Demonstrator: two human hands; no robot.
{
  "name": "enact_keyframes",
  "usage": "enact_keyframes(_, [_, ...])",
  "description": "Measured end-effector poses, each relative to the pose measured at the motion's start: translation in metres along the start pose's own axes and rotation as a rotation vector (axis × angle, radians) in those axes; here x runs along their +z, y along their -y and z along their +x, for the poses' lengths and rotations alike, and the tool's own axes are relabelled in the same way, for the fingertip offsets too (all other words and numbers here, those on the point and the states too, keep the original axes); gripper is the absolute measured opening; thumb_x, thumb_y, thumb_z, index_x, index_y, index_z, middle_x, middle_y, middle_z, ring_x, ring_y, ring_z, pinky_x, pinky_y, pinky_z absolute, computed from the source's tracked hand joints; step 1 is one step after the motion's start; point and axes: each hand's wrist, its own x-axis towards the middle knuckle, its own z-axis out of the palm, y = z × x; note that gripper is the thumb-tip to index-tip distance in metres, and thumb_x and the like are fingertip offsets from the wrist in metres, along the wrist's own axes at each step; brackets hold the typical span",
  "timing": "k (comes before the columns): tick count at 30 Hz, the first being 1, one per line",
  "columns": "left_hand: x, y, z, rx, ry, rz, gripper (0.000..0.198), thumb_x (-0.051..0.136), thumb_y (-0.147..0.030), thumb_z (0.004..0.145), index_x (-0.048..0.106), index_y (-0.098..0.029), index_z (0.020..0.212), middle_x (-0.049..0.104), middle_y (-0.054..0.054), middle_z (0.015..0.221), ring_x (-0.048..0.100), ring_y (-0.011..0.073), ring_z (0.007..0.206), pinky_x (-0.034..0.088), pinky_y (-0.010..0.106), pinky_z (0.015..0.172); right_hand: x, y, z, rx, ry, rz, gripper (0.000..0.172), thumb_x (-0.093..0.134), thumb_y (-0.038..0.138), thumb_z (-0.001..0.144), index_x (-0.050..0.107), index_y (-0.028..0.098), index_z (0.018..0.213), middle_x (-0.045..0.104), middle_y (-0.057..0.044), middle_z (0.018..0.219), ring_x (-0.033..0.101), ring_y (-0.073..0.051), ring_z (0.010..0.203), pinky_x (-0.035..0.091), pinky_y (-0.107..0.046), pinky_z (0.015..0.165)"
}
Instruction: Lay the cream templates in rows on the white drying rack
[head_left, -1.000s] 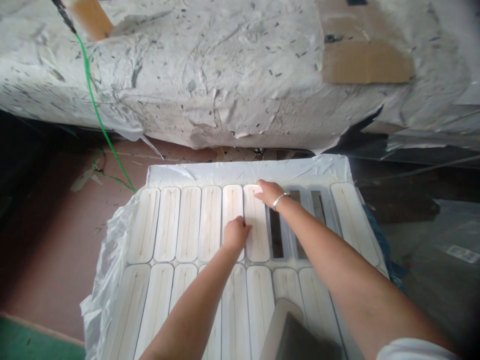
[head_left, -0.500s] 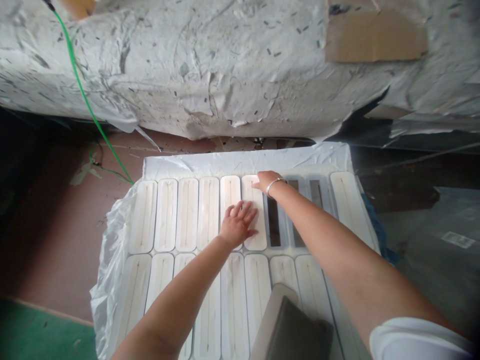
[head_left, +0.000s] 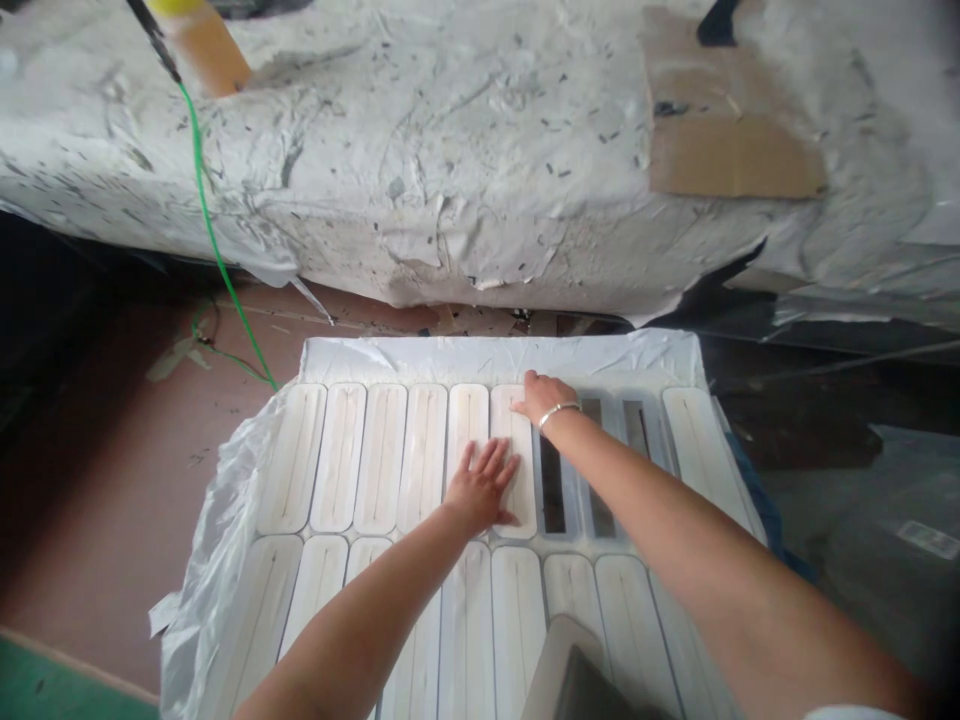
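Note:
A white oblong insert [head_left: 513, 505] with rounded ends lies in the back row of a tray, between similar inserts. My left hand [head_left: 481, 485] rests spread over its near half, fingers apart. At the insert's far end, my right hand [head_left: 541, 397] has its fingers curled in at the edge, the thumb on the surface; a silver bangle circles the wrist. The undersides of these fingers are hidden. Just right of that insert are slots with dark strips [head_left: 553, 490]. Another white insert [head_left: 701, 440] fills the rightmost place.
A plastic-lined white rim [head_left: 487, 357] borders the tray's far side. Beyond it stands a stained, sheet-covered surface [head_left: 450, 130] with cardboard [head_left: 739, 155] and an orange bottle [head_left: 206, 50]. A green cord [head_left: 214, 230] hangs at left. A grey object [head_left: 570, 670] juts in from below.
The view has tilted up, so everything sits lower and more of the orange bottle shows. Both hands stay at the same insert, with hardly any movement against it.

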Motion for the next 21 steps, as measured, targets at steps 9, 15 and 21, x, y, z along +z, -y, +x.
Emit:
enact_keyframes(9, [-0.017,0.035,0.007,-0.205,-0.261,-0.105,0.073,0.047,-0.052,0.084,0.029,-0.01,0.141,0.013,0.007,0.15,0.019,0.0243,0.136,0.035,0.038,0.103,0.038,0.012,-0.017,-0.293,-0.364,-0.12,0.038,0.029,0.014,0.091,0.053,0.01,0.12,0.054,-0.014,0.116,0.044,-0.024,0.103,0.034,-0.039,0.091])
enact_keyframes(15, [-0.045,0.062,0.023,-0.274,-0.161,0.008,0.057,0.038,-0.031,0.089,0.029,-0.008,0.141,0.022,0.007,0.148,0.034,0.0255,0.125,0.045,0.041,0.088,0.043,0.041,-0.023,-0.393,-0.35,-0.041,0.046,0.019,0.017,0.093,0.045,0.015,0.131,0.043,-0.011,0.133,0.035,-0.025,0.113,0.034,-0.04,0.092])
enact_keyframes(21, [-0.05,0.063,0.016,-0.241,-0.079,-0.009,0.064,0.044,-0.037,0.088,0.026,-0.01,0.142,0.02,0.007,0.149,0.029,0.0243,0.129,0.045,0.04,0.092,0.036,0.061,-0.022,-0.35,-0.278,-0.032,0.041,0.028,0.016,0.09,0.052,0.011,0.123,0.05,-0.015,0.122,0.04,-0.027,0.107,0.037,-0.04,0.087])
